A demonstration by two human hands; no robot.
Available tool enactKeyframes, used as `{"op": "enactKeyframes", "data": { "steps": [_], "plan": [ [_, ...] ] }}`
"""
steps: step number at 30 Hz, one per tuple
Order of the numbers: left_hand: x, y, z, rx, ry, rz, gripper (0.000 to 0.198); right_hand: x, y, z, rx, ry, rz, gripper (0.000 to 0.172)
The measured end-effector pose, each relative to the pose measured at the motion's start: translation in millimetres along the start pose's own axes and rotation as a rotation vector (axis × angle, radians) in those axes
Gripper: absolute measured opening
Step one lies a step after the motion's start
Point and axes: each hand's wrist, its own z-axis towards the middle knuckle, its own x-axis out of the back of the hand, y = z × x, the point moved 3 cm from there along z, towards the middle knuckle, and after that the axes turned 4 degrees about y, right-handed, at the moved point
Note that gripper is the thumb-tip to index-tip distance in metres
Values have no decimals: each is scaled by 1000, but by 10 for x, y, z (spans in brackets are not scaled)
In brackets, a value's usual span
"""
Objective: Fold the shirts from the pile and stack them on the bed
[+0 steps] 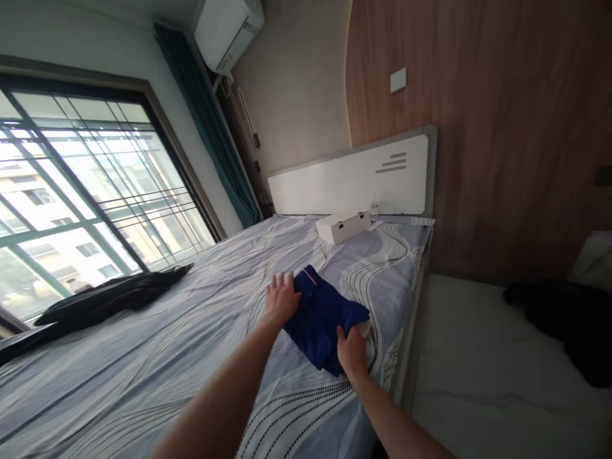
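Observation:
A blue garment (318, 322) with a white and red stripe near its upper edge lies folded on the patterned bedsheet (210, 319). My left hand (282, 296) rests at the garment's upper left edge, fingers apart, with the thumb touching the cloth. At its lower right edge, my right hand (352, 350) grips the cloth, thumb on top and the other fingers mostly hidden. Something pale shows beside the right hand, too small to make out.
A white box (343, 226) with dark clasps and a clear bottle (373, 210) stand near the headboard (354, 175). Dark clothing (119, 296) lies along the window side. Black cloth (568, 325) lies at the far right. The bed edge (411, 338) runs right of my hands.

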Motion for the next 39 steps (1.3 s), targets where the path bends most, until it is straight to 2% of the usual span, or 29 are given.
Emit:
{"op": "enactKeyframes", "data": {
  "steps": [2, 3, 4, 6, 8, 9, 11, 13, 15, 18, 22, 25, 27, 30, 32, 35, 37, 39],
  "plan": [
    [-628, 232, -170, 28, -111, 0, 60, -53, 289, 80, -71, -69, -120, 39],
    [-908, 293, -286, 59, -127, -8, 57, -40, 419, 94, -103, -82, -158, 39],
    [-1123, 310, -398, 126, -64, -7, 54, -1, 510, 101, -103, -75, -197, 44],
    [-1401, 307, -566, 152, 10, -14, 53, 127, 540, 133, -51, 17, -265, 60],
    [-1483, 260, -629, 144, 30, -32, 53, 196, 363, 232, 78, 128, -308, 71],
    [-1479, 232, -627, 140, 20, -44, 53, 158, 230, 308, 163, 133, -315, 72],
    [-1445, 181, -598, 147, -19, -65, 54, -82, -13, 477, 325, -28, -342, 64],
    [-1426, 155, -583, 160, -60, -87, 56, -413, -108, 618, 369, -248, -389, 56],
    [-1431, 150, -595, 174, -71, -104, 56, -675, -57, 710, 334, -365, -431, 54],
    [-1463, 172, -608, 174, -56, -126, 55, -831, 105, 779, 310, -362, -462, 55],
    [-1507, 188, -600, 152, -32, -155, 55, -812, 188, 797, 310, -348, -497, 56],
    [-1525, 91, -761, 107, -25, -212, 58, -812, 178, 769, 313, -350, -541, 57],
    [-1506, -33, -1031, 15, -54, -257, 59, -829, 198, 741, 314, -342, -569, 57],
    [-1390, -262, -1659, -60, -137, -235, 63, -853, 274, 766, 292, -309, -596, 57],
    [-1247, -390, -2140, -20, -157, -186, 60, -867, 314, 833, 289, -301, -600, 57],
    [-993, -515, -2814, 76, -123, -141, 57, -866, 285, 851, 301, -295, -576, 58],
    [-844, -610, -3182, 147, -85, -119, 56, -842, 190, 644, 336, -213, -563, 60],
    [-726, -773, -3475, 251, -34, -81, 56, -834, 60, 145, 437, -92, -543, 62]
  ]
}}
